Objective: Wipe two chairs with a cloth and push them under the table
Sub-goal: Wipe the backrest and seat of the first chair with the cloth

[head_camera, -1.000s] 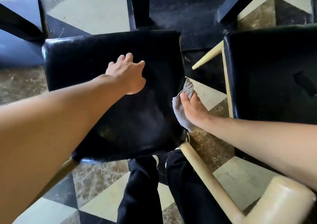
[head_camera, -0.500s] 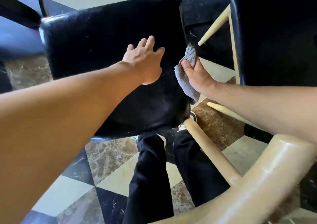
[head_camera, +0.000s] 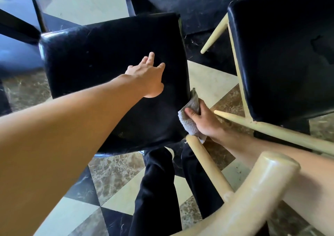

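Checkered marble floor (head_camera: 126,188) spreads below us, with dark table legs (head_camera: 16,28) beyond both hands. Neither chair is pushed under yet, we judge. The near chair (head_camera: 108,58) is mid-wipe; the second chair (head_camera: 282,55), out past our right hand, awaits its turn as far as we can tell. Our left hand (head_camera: 146,78) lies open and flat on the near seat — steadying it. Our right hand (head_camera: 204,120) grips the cloth (head_camera: 189,122), pressing it against the seat's right edge just below the left hand.
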